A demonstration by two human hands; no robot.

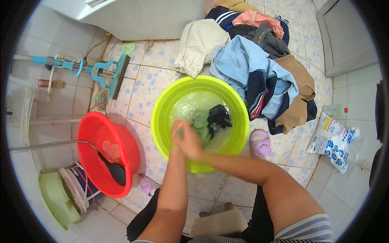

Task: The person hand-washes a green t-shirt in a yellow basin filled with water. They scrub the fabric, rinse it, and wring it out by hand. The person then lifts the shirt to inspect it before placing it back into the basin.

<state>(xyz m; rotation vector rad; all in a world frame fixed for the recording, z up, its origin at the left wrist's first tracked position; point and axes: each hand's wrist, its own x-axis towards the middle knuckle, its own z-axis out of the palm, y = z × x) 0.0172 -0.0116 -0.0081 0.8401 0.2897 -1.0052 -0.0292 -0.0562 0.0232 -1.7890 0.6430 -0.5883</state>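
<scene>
My left hand (176,135) and my right hand (191,140) are pressed together over the near left side of a lime-green plastic basin (161,101). Both are motion-blurred. A bit of green cloth shows between them, and more of the green cloth (201,124) trails into the cloudy, sudsy water (191,103). Beside it a black cloth (219,116) lies partly under the water. My fingers hide how much of the cloth is in each hand.
Clothes (243,60) are heaped on the tiles beyond the basin. At left a red basin (88,130) holds a black shower head (113,170). A sponge mop (117,79) leans behind it. A detergent bag (331,142) and a plastic bottle (332,109) are at right.
</scene>
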